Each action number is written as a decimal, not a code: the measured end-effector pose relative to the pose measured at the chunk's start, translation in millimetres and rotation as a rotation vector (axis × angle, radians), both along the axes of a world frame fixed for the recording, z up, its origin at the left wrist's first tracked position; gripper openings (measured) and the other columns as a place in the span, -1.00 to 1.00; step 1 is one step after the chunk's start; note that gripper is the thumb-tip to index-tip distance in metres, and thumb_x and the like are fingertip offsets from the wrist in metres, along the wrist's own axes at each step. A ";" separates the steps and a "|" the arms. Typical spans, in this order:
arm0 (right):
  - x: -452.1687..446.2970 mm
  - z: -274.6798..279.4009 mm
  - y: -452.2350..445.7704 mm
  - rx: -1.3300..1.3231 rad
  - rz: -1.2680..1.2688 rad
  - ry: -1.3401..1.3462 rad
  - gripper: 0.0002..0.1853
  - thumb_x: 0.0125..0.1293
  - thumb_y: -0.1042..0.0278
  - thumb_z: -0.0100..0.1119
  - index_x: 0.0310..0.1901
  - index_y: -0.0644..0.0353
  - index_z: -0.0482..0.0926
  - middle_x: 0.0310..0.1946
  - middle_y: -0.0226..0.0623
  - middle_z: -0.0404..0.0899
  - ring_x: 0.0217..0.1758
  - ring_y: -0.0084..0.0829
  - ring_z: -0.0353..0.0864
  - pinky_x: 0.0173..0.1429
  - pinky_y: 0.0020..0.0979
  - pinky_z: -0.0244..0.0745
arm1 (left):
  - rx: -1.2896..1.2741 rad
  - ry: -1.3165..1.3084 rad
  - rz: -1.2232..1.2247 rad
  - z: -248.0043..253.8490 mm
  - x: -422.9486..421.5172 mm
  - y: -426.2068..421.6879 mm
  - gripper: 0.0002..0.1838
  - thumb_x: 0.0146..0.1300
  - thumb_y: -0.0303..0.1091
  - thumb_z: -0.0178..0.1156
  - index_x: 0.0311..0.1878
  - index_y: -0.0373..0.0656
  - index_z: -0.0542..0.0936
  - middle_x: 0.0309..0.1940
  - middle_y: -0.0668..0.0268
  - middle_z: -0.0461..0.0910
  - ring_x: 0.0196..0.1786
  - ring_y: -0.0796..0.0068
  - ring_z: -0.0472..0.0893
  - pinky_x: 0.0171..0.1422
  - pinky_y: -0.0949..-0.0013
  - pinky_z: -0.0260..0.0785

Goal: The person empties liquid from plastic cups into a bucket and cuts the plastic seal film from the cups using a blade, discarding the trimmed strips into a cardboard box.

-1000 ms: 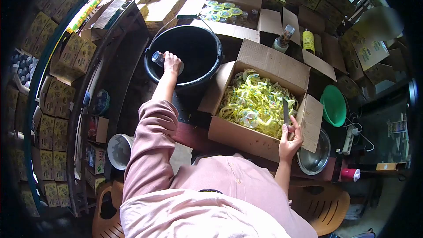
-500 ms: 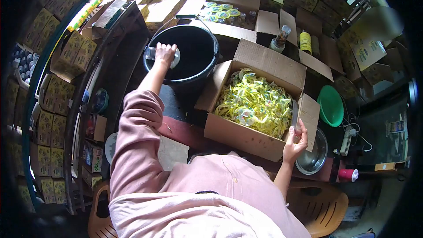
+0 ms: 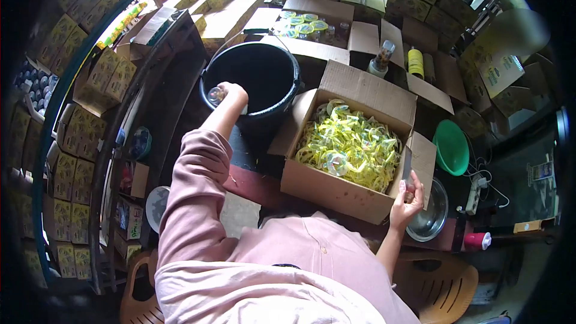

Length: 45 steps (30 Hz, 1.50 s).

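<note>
My left hand (image 3: 233,95) is closed around a clear jar (image 3: 216,95), held sideways at the near-left rim of a black bucket (image 3: 287,97). One round end of the jar shows; my fingers hide most of it. My right hand (image 3: 407,204) is at the near-right corner of an open cardboard box (image 3: 336,191), its fingers closed on a flat grey blade that looks like a knife (image 3: 407,165). Its lower end is hidden in my fingers. Tangled yellow and clear plastic strips (image 3: 351,144) fill the box.
Behind the bucket, a carton holds several yellow-lidded jars (image 3: 303,27). A bottle (image 3: 382,59) stands behind the box. At right are a green basin (image 3: 451,147), a clear bowl (image 3: 433,216) and a power strip (image 3: 474,195). Stacked cartons (image 3: 72,171) line the left side.
My left hand has moved towards me with the jar, from over the bucket's left side to its near rim, and turned. My right hand stays by the box corner.
</note>
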State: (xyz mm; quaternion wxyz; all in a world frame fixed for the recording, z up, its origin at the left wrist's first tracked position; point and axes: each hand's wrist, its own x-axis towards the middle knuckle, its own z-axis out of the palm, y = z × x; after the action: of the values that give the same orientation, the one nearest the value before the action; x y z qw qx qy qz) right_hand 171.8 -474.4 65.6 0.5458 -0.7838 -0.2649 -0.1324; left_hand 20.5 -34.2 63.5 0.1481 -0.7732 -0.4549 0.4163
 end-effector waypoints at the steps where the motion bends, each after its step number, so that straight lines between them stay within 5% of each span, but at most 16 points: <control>1: 2.0 0.4 -1.0 0.015 -0.013 -0.039 -0.71 0.06 0.59 0.10 -0.12 0.26 0.53 -0.57 -0.40 0.34 -0.53 -0.55 0.25 -0.39 -0.50 0.22 | 0.022 -0.131 -0.021 12.6 5.6 -4.2 -0.56 -0.10 -0.15 0.31 -0.07 0.03 0.56 -0.01 0.33 0.51 0.03 0.36 0.51 0.05 0.20 0.32; 3: 6.5 -2.2 -8.0 -0.011 -0.035 -0.037 -0.72 0.06 0.59 0.10 -0.13 0.26 0.53 -0.57 -0.41 0.34 -0.53 -0.55 0.25 -0.39 -0.50 0.22 | 0.197 -0.481 -0.157 6.2 9.1 2.6 -0.48 -0.26 -0.08 0.40 -0.13 0.02 0.57 -0.07 0.29 0.54 -0.02 0.35 0.54 0.04 0.25 0.34; 6: 7.2 -0.4 -10.1 -0.009 -0.060 -0.030 -0.72 0.06 0.59 0.10 -0.13 0.28 0.53 -0.58 -0.42 0.32 -0.53 -0.56 0.23 -0.39 -0.51 0.21 | -0.186 0.268 0.101 -12.5 31.6 21.8 -0.28 -0.30 0.13 0.40 0.02 0.09 0.50 -0.03 0.34 0.52 0.00 0.29 0.52 0.08 0.17 0.32; 10: 8.2 -1.6 -14.4 0.003 -0.067 -0.022 -0.72 0.08 0.58 0.11 -0.12 0.29 0.52 -0.57 -0.46 0.31 -0.51 -0.61 0.22 -0.39 -0.54 0.20 | -0.076 0.014 -0.006 3.6 20.1 20.6 -0.27 -0.29 0.21 0.37 0.02 0.12 0.51 -0.02 0.35 0.52 0.01 0.28 0.52 0.04 0.17 0.36; 14: 9.8 -5.0 -22.2 -0.006 -0.076 -0.015 -0.71 0.11 0.56 0.12 -0.08 0.28 0.50 -0.55 -0.55 0.29 -0.50 -0.68 0.19 -0.36 -0.60 0.18 | -0.208 0.111 0.030 25.7 16.3 5.7 -0.30 -0.27 0.17 0.36 -0.01 0.04 0.54 -0.04 0.36 0.53 -0.01 0.28 0.53 0.05 0.22 0.35; 20: 18.5 -11.5 -23.4 0.114 -0.053 0.058 -0.67 0.13 0.57 0.12 -0.03 0.26 0.46 -0.58 -0.59 0.25 -0.53 -0.74 0.16 -0.41 -0.68 0.11 | 0.055 -0.359 -0.083 36.7 11.6 6.5 -0.37 -0.39 0.03 0.44 -0.18 -0.11 0.59 -0.19 0.25 0.59 -0.12 0.30 0.59 -0.04 0.25 0.40; 22: 15.8 -10.4 -21.3 0.240 -0.052 0.184 -0.68 0.11 0.61 0.11 -0.05 0.29 0.47 -0.54 -0.57 0.29 -0.47 -0.72 0.22 -0.32 -0.66 0.21 | 0.006 -0.266 -0.150 36.9 11.8 -1.9 -0.35 -0.35 0.08 0.42 -0.14 -0.06 0.59 -0.16 0.26 0.58 -0.09 0.29 0.57 -0.01 0.26 0.38; 23: 12.7 -7.9 -19.6 0.273 -0.053 0.215 -0.68 0.11 0.61 0.11 -0.04 0.28 0.46 -0.54 -0.58 0.29 -0.48 -0.73 0.22 -0.33 -0.67 0.20 | -0.157 0.076 -0.074 24.8 15.7 2.1 -0.31 -0.33 0.15 0.40 -0.08 -0.02 0.57 -0.11 0.27 0.56 -0.03 0.28 0.54 0.03 0.27 0.36; 28: 9.4 -12.8 -22.1 0.359 -0.063 0.268 -0.68 0.12 0.62 0.10 -0.04 0.27 0.46 -0.57 -0.60 0.26 -0.50 -0.77 0.20 -0.38 -0.72 0.17 | -0.048 -0.086 -0.060 28.8 19.1 -4.4 -0.30 -0.19 0.23 0.29 0.04 0.07 0.50 0.00 0.32 0.50 0.03 0.30 0.50 0.13 0.21 0.28; 32: 9.8 -14.7 -29.4 0.371 -0.078 0.275 -0.66 0.13 0.61 0.09 -0.02 0.26 0.45 -0.59 -0.61 0.26 -0.52 -0.78 0.19 -0.38 -0.72 0.17 | -0.235 0.193 0.083 27.6 24.1 -3.1 -0.34 -0.09 0.25 0.21 0.09 0.17 0.44 -0.01 0.39 0.51 0.00 0.31 0.52 0.13 0.18 0.26; 34: 12.1 -15.7 -32.4 0.382 -0.088 0.261 -0.64 0.13 0.61 0.10 0.01 0.25 0.43 -0.58 -0.60 0.27 -0.52 -0.78 0.20 -0.37 -0.72 0.17 | -0.197 0.017 0.084 34.2 22.3 -3.7 -0.30 -0.12 0.26 0.23 0.12 0.21 0.41 0.02 0.40 0.49 0.03 0.31 0.51 0.20 0.18 0.19; 36: 13.8 -18.7 -33.8 0.411 -0.095 0.272 -0.60 0.13 0.62 0.09 0.05 0.24 0.40 -0.56 -0.58 0.30 -0.50 -0.77 0.22 -0.35 -0.71 0.21 | -0.176 0.002 0.107 36.1 13.8 -13.9 -0.38 -0.21 0.22 0.30 -0.15 -0.05 0.61 -0.13 0.27 0.57 -0.09 0.34 0.57 -0.03 0.38 0.41; 37: 14.6 -19.2 -34.0 0.425 -0.098 0.278 -0.58 0.13 0.62 0.09 0.07 0.23 0.38 -0.55 -0.58 0.32 -0.49 -0.76 0.24 -0.34 -0.71 0.22 | -0.229 0.022 0.081 34.1 14.7 -7.9 -0.31 -0.17 0.16 0.31 0.04 -0.01 0.50 -0.06 0.28 0.54 -0.04 0.29 0.55 0.07 0.22 0.34; 40: 11.6 -13.2 -29.6 0.527 -0.068 0.389 -0.55 0.14 0.60 0.08 0.11 0.22 0.34 -0.51 -0.53 0.39 -0.46 -0.73 0.30 -0.32 -0.67 0.29 | -0.356 -0.288 0.139 45.6 12.1 -3.8 -0.32 -0.16 0.12 0.30 -0.02 -0.16 0.51 -0.09 0.16 0.54 -0.06 0.29 0.55 -0.04 0.30 0.40; 41: 12.7 -14.1 -30.4 0.646 -0.030 0.535 -0.55 0.15 0.59 0.08 0.12 0.22 0.33 -0.50 -0.51 0.40 -0.46 -0.72 0.32 -0.32 -0.66 0.30 | -0.329 -0.569 0.077 42.0 6.4 3.5 -0.46 -0.11 0.14 0.25 -0.31 -0.21 0.60 -0.44 0.22 0.59 -0.41 0.35 0.57 -0.27 0.34 0.41; 45: 18.2 -28.0 -32.0 0.983 0.045 1.015 -0.66 0.17 0.52 0.09 0.01 0.19 0.38 -0.46 -0.49 0.48 -0.45 -0.67 0.41 -0.34 -0.61 0.32 | -0.324 -1.174 -0.066 66.1 -0.4 -7.4 -0.34 0.00 0.05 0.23 -0.01 -0.33 0.37 -0.39 0.15 0.57 -0.37 0.39 0.56 -0.27 0.39 0.38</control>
State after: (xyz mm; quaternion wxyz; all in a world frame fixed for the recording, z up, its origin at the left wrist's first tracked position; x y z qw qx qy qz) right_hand 189.9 -506.4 37.6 0.8952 -0.4061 0.0965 0.1563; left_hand 20.2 -41.6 129.6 -0.2343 -0.8999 -0.3673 -0.0204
